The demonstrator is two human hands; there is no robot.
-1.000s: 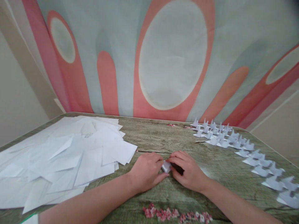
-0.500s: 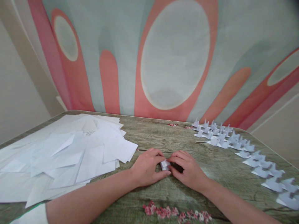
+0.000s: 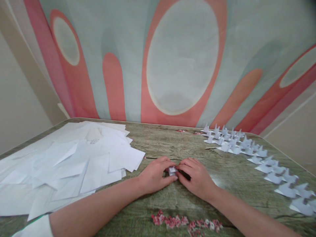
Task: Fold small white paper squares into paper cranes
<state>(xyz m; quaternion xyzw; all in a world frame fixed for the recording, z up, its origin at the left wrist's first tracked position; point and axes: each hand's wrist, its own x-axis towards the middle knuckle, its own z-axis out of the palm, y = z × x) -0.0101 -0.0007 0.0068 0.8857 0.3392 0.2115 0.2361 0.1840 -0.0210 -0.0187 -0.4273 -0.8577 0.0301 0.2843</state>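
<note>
Between my two hands, low over the table in the middle, is a small folded piece of white paper point(image 3: 172, 171). My left hand point(image 3: 156, 176) has its thumb and fingers closed on the paper's left side. From the right, my right hand point(image 3: 196, 177) pinches the same paper with thumb and index finger, its other fingers curled beneath. Parts of the folds are hidden behind my fingertips. Both hands rest close to the wood-patterned table top point(image 3: 168, 141).
A broad heap of loose white paper sheets point(image 3: 96, 164) covers the table's left side. Several rows of folded white paper figures point(image 3: 273, 177) with upright points stand along the right. Behind the table hangs a painted backdrop point(image 3: 133, 82). Pink flowers point(image 3: 172, 220) are printed near the front.
My fingers have shifted slightly on the folded paper, and its visible face looks a little different. The whole view has moved slightly. The sheets and the figures stay in place.
</note>
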